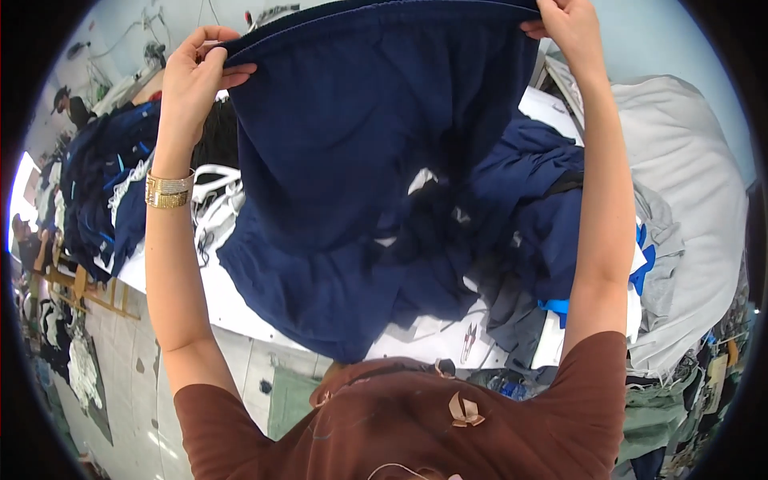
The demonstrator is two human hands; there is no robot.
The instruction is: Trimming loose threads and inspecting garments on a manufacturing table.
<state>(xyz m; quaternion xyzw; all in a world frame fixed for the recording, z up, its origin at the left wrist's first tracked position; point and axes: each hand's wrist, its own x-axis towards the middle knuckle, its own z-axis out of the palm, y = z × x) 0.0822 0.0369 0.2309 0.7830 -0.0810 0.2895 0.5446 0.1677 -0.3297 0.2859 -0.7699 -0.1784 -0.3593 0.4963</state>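
A pair of navy shorts point(344, 136) hangs stretched wide between my raised hands, its waistband running along the top of the picture. My left hand point(200, 68) pinches one end of the waistband between thumb and fingers. At the other end, partly cut off by the upper edge, my right hand point(570, 32) grips the waistband. Below the shorts more navy cloth point(312, 300) lies spread on the white table point(228, 296), some of it draping over the near edge. Small thread snips point(469, 340) rest near that edge.
Dark navy garments point(96, 176) are heaped at the left, beyond a wooden stand point(100, 292). A large bundle under pale grey cloth point(688, 200) stands at the right. Grey cloth point(512, 308) lies by the snips. A person point(76, 108) is far off at the upper left.
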